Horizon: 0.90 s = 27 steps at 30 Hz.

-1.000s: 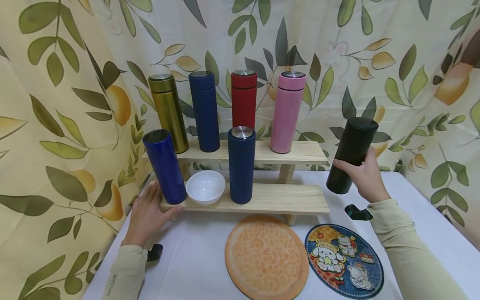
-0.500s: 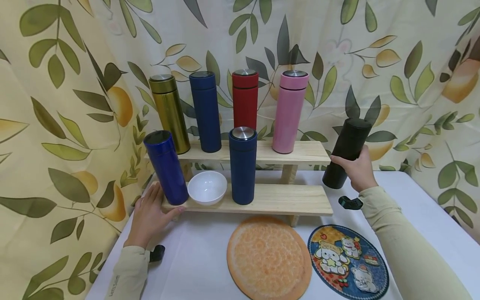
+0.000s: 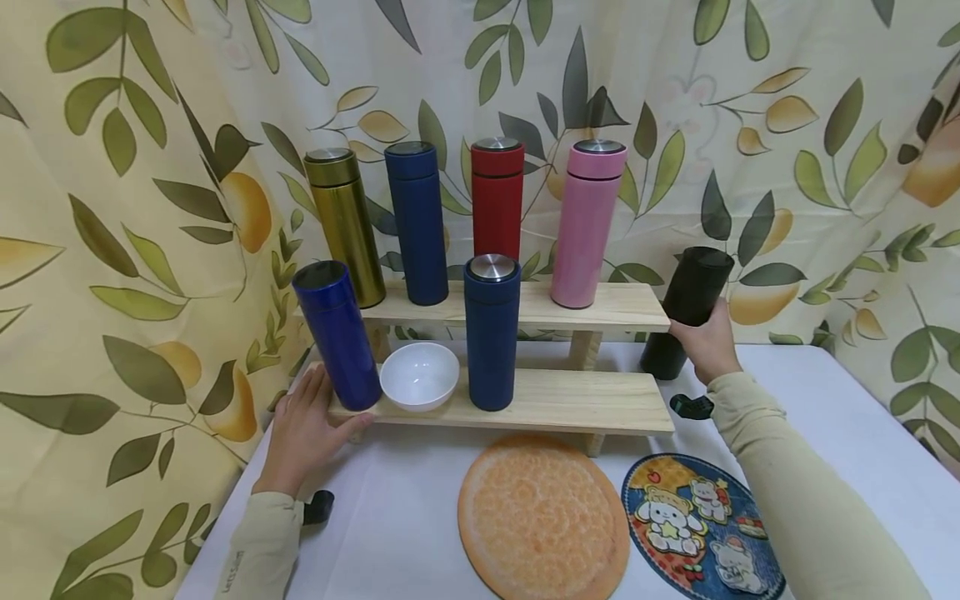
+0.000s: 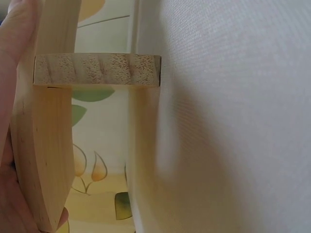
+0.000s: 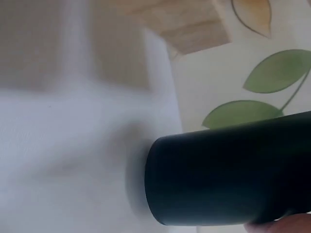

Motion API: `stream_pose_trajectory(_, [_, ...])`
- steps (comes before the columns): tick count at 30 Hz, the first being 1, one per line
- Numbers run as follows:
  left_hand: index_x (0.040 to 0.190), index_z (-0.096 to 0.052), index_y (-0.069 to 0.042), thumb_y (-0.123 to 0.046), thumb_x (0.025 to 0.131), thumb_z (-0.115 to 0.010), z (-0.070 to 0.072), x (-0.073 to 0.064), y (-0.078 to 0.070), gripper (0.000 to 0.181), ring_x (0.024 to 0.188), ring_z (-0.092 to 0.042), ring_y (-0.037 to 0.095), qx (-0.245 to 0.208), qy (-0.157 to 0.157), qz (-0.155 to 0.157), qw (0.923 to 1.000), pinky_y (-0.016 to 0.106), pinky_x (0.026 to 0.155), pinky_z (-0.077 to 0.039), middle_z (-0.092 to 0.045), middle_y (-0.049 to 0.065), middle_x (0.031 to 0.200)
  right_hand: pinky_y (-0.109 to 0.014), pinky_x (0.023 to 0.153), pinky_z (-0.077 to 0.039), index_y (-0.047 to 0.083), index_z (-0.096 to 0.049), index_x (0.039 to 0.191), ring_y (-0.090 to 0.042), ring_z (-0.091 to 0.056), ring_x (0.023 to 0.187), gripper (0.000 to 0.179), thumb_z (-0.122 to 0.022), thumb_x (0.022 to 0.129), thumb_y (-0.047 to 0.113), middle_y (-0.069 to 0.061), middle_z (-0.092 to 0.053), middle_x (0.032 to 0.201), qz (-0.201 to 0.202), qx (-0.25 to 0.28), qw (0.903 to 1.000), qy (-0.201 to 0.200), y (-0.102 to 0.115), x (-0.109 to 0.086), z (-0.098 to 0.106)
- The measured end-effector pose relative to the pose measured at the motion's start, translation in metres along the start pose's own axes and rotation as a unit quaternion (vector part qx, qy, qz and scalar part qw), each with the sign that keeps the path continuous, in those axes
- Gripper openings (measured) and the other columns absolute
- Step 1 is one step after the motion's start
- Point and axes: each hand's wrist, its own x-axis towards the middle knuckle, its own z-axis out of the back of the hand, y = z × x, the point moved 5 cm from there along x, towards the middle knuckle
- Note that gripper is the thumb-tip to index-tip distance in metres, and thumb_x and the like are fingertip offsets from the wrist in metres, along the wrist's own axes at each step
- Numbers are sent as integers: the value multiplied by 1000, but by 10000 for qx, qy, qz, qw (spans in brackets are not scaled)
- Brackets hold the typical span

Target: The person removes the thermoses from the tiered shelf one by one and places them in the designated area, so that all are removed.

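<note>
At the right end of the stand, my right hand (image 3: 707,343) grips a black thermos bottle (image 3: 697,283), tilted, with its top leaning right. In the right wrist view, the bottle's base (image 5: 160,182) is close over the white table. My left hand (image 3: 302,429) holds the left end of the two-tier wooden stand's lower shelf (image 3: 592,400), with fingertips (image 4: 63,216) curled past the board's edge. Next to that hand are a glossy blue bottle (image 3: 337,333), a white bowl (image 3: 420,379) and a navy bottle (image 3: 491,350) on the lower tier.
Gold (image 3: 345,225), navy (image 3: 416,225), red (image 3: 497,200) and pink (image 3: 588,225) bottles stand on the upper tier. In front of the stand lie a round tan mat (image 3: 543,517) and a cartoon-printed mat (image 3: 701,525). A leaf-patterned curtain (image 3: 675,83) hangs close behind.
My right hand has brought the black bottle leftward and down, toward the table behind the stand's right end. The left hand keeps its hold on the lower shelf; the head view has shifted slightly.
</note>
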Motion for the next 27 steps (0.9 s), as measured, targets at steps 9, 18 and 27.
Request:
stream_pose_trajectory(9, [165,-29,6,-75,93,-67,-1,-1,-1,116,159,-20,46,-77,-60,-24,9999,73,120,-20,-27,28,171,-65,124,-26,3,-7,167,-45,-30,150,97,-76,99,12,-27,-23,168,58,-154,9998,56,-14,-2,0])
stream_pose_trajectory(18, [164,-30,8,-75,92,-67,1,0,1,116,158,-23,48,-30,-178,-72,9998,73,119,-21,-29,30,170,-68,123,-24,1,-2,166,-53,-26,153,98,-75,101,16,-32,-17,169,58,-323,9990,311,-13,-6,-3])
stream_pose_trajectory(27, [164,-29,9,-76,92,-67,-1,-1,1,117,159,-20,47,-13,-52,46,10000,72,121,-19,-27,30,171,-69,124,-15,3,7,169,-53,-11,159,103,-68,104,30,-30,-3,174,-96,-166,9995,239,5,-15,7])
